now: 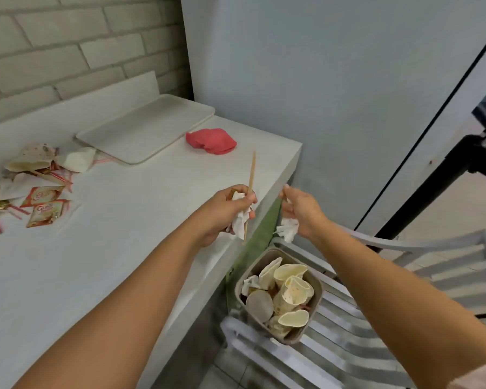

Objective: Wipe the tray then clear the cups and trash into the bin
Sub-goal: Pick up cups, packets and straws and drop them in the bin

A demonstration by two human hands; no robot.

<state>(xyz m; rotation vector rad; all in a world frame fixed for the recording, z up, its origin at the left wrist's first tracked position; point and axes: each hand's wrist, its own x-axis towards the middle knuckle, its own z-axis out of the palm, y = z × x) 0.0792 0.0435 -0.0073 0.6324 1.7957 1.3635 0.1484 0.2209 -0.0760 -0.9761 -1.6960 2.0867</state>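
My left hand [230, 211] grips a wooden stick [251, 181] and a crumpled white tissue [240, 223] near the table's right edge. Just past that edge, my right hand [300, 211] holds another crumpled tissue [288, 231] above the bin [314, 313]. The beige bin sits on a white slatted chair and holds several crushed paper cups [289, 293]. A white tray [149, 130] lies bare at the back of the table, with a red cloth [211, 141] beside it. Crushed cups [31, 158], sachets [44, 203] and straws lie at the table's left.
The white table [118, 248] runs along a brick wall. A white slatted chair [404, 290] stands to the right under the bin. A black tripod [460, 169] stands at the far right beside the grey wall.
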